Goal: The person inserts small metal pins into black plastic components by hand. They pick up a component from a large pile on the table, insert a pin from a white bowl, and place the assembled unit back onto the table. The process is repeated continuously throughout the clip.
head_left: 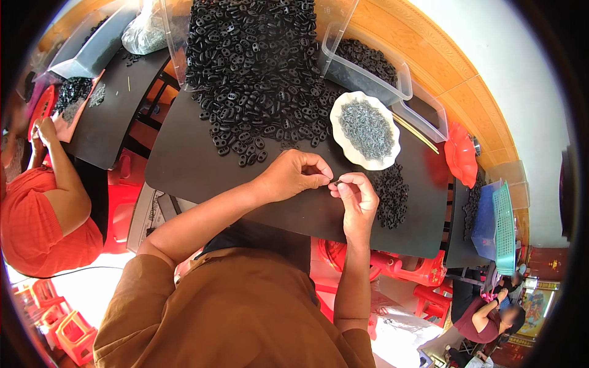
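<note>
Over the near part of the dark table, my left hand (294, 176) and my right hand (357, 199) meet fingertip to fingertip. Both pinch a tiny dark piece (334, 181) between them; the fingers cover most of it, so its kind does not show. Just beyond my right hand stands a white scalloped bowl (339, 140) filled with small clear-grey pieces (368, 130). A large heap of black oval parts with two holes (257, 80) spreads ahead of my left hand. Beside my right hand lies a pile of smaller black pieces (391, 195).
Clear plastic bins (402, 86) line the far side, one holding more black parts. A red scalloped dish (460, 154) and a teal basket (504, 227) stand at the right. On the left, a person in red (49, 214) works at another table (113, 119). Red stools (76, 337) stand below.
</note>
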The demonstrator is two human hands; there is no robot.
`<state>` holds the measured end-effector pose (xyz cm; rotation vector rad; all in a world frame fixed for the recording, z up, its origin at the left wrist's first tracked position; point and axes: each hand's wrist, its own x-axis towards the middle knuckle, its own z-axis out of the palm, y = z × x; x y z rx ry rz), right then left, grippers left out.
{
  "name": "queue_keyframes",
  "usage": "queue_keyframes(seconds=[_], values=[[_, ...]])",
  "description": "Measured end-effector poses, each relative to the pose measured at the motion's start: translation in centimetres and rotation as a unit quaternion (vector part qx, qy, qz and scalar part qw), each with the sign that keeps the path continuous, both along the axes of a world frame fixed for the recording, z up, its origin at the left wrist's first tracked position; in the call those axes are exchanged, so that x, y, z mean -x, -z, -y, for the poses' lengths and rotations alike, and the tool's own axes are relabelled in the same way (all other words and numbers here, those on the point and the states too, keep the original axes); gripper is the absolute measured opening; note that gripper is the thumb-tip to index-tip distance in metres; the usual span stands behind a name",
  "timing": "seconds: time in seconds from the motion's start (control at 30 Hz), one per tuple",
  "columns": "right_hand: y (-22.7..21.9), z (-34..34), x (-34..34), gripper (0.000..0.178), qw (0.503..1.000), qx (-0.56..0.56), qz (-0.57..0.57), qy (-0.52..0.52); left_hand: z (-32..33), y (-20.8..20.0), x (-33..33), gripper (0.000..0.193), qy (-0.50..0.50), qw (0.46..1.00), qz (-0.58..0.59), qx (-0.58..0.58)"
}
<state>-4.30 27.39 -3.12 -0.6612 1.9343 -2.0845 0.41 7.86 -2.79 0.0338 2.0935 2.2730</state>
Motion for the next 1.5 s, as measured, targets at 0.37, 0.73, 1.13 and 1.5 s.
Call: queue_keyframes(seconds=[0.37, 0.73, 1.13, 1.5], values=[[0.6, -0.3, -0.1, 0.012, 0.999, -0.023, -0.018, -0.015, 0.0, -0.2, -0.3, 0.011, -0.011, 0.995, -0.028, 0.096], [0.8, -0.1, -0.5, 0.013, 1.000, -0.021, 0.001, 0.010, 0.1, -0.1, -0.4, 0.011, -0.014, 0.994, -0.028, 0.103], [0.8, -0.2, -0.6, 0.012, 0.999, -0.042, -0.012, 0.007, 0.1, -0.1, -0.4, 0.010, -0.014, 0.992, -0.042, 0.120], [0.9, -0.1, -0.6, 0.011, 0.999, -0.047, -0.026, 0.008, 0.1, -0.1, -0.3, 0.008, -0.020, 0.986, -0.072, 0.149]])
